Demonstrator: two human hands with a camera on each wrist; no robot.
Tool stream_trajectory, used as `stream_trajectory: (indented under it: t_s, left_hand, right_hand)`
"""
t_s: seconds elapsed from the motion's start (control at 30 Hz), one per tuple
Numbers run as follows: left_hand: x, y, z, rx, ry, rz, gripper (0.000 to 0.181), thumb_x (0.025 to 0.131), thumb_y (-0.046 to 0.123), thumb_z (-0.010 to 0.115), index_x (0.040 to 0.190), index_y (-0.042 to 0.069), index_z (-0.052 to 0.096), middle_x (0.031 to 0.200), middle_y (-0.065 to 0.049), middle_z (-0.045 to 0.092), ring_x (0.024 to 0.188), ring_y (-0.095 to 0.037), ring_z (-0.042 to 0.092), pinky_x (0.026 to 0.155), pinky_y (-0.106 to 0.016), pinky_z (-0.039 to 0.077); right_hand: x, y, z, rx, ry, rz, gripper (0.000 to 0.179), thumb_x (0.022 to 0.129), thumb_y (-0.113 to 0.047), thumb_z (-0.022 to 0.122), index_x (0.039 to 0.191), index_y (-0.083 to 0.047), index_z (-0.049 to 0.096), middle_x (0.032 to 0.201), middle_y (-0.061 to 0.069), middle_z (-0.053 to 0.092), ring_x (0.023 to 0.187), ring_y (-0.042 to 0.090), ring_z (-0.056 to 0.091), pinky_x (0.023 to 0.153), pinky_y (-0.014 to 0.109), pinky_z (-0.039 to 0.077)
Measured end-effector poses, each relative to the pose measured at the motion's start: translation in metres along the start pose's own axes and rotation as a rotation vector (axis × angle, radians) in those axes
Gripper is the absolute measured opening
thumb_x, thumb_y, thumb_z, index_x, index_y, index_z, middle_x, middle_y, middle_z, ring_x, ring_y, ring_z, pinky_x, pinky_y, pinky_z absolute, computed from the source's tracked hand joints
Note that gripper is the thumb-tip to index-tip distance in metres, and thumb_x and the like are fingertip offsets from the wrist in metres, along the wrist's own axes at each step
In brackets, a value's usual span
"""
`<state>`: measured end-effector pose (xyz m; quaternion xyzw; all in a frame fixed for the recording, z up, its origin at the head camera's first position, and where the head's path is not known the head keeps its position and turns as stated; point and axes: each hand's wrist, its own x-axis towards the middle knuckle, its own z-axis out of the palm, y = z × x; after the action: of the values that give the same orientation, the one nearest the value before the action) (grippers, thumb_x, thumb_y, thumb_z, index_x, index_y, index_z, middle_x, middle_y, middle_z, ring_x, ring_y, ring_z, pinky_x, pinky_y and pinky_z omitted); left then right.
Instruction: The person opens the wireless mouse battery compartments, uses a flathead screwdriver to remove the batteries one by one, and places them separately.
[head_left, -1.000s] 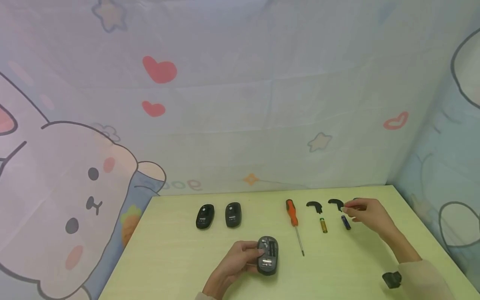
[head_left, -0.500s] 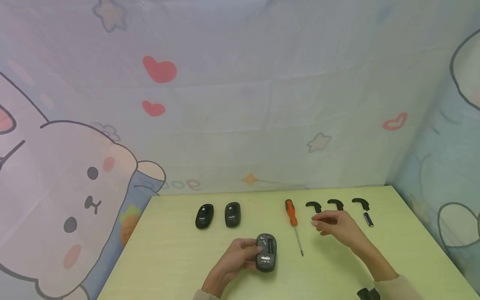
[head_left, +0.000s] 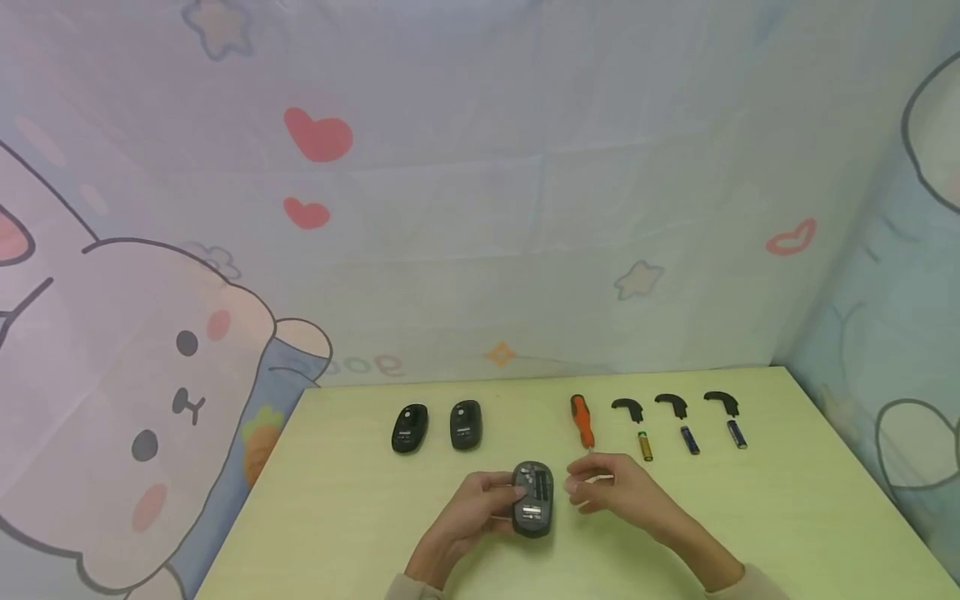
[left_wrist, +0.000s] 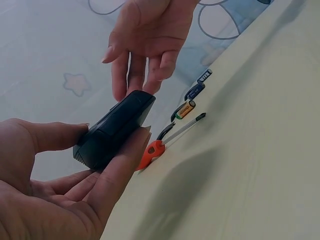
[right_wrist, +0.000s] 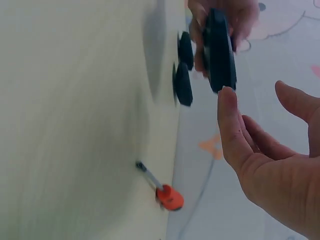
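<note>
My left hand (head_left: 472,507) grips a computer mouse (head_left: 533,500) by its side, above the table. In the head view its underside faces up, with a dark battery slot in view. Side-on, the same mouse (left_wrist: 117,131) sits between thumb and fingers in the left wrist view. My right hand (head_left: 622,493) hovers just right of the mouse, fingers loosely bent and holding nothing. Thumb and fingers of this right hand (right_wrist: 270,165) stand apart in the right wrist view. One fingertip overlaps the mouse's edge there; I cannot tell whether they touch.
Two more black mice (head_left: 410,428) (head_left: 466,425) lie upside down at the back left. An orange-handled screwdriver (head_left: 582,422) lies behind my right hand. At the back right, three batteries (head_left: 646,447) (head_left: 690,440) (head_left: 737,434) lie below three curved black pieces (head_left: 628,409) (head_left: 672,405) (head_left: 722,403).
My right hand has swept left from the batteries and black pieces to beside the mouse, uncovering them. My left hand keeps its hold on the mouse, which has shifted only slightly.
</note>
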<state>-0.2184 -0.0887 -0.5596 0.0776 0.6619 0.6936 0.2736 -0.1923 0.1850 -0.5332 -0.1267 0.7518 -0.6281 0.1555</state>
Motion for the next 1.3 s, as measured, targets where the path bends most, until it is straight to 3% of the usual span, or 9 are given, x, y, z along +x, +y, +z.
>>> stream_trajectory:
  t_s: [0.3, 0.7, 1.0, 1.2, 1.3]
  left_hand:
    - [0.000, 0.001, -0.001, 0.000, 0.008, 0.003, 0.050, 0.100, 0.018, 0.067, 0.142, -0.008, 0.059, 0.110, -0.013, 0.080, 0.090, -0.015, 0.079, 0.071, -0.023, 0.067]
    - [-0.002, 0.001, -0.003, 0.000, 0.007, 0.005, 0.051, 0.101, 0.018, 0.065, 0.144, -0.008, 0.057, 0.113, -0.016, 0.079, 0.092, -0.016, 0.079, 0.075, -0.026, 0.068]
    - [0.004, 0.006, -0.006, 0.040, 0.004, 0.022, 0.050, 0.101, 0.018, 0.064, 0.144, -0.007, 0.057, 0.113, -0.015, 0.079, 0.094, -0.016, 0.078, 0.078, -0.029, 0.068]
    - [0.010, 0.015, -0.005, 0.091, 0.029, 0.025, 0.053, 0.101, 0.020, 0.066, 0.146, -0.005, 0.056, 0.112, -0.015, 0.079, 0.097, -0.018, 0.077, 0.081, -0.033, 0.068]
    - [0.014, 0.019, -0.007, 0.113, 0.035, 0.031, 0.054, 0.101, 0.021, 0.066, 0.147, -0.006, 0.055, 0.120, -0.017, 0.076, 0.100, -0.019, 0.075, 0.085, -0.036, 0.068]
  right_hand:
    - [0.008, 0.002, 0.025, 0.030, 0.032, 0.041, 0.056, 0.096, -0.025, 0.077, 0.135, 0.011, 0.060, 0.118, 0.018, 0.073, 0.097, 0.028, 0.077, 0.081, 0.039, 0.069]
    - [0.015, 0.013, 0.043, 0.070, 0.049, 0.044, 0.055, 0.092, -0.014, 0.078, 0.136, 0.012, 0.059, 0.119, 0.021, 0.071, 0.095, 0.023, 0.078, 0.081, 0.042, 0.069]
    - [0.025, 0.014, 0.042, 0.070, 0.076, 0.073, 0.056, 0.090, -0.014, 0.080, 0.137, 0.008, 0.060, 0.119, 0.018, 0.071, 0.098, 0.022, 0.076, 0.084, 0.040, 0.069]
    - [0.034, 0.015, 0.034, 0.063, 0.096, 0.047, 0.055, 0.089, -0.014, 0.081, 0.136, 0.008, 0.062, 0.119, 0.019, 0.072, 0.097, 0.023, 0.077, 0.085, 0.040, 0.069]
    - [0.039, 0.014, 0.030, 0.061, 0.105, 0.042, 0.055, 0.089, -0.013, 0.081, 0.136, 0.009, 0.061, 0.119, 0.019, 0.072, 0.097, 0.025, 0.077, 0.085, 0.040, 0.069]
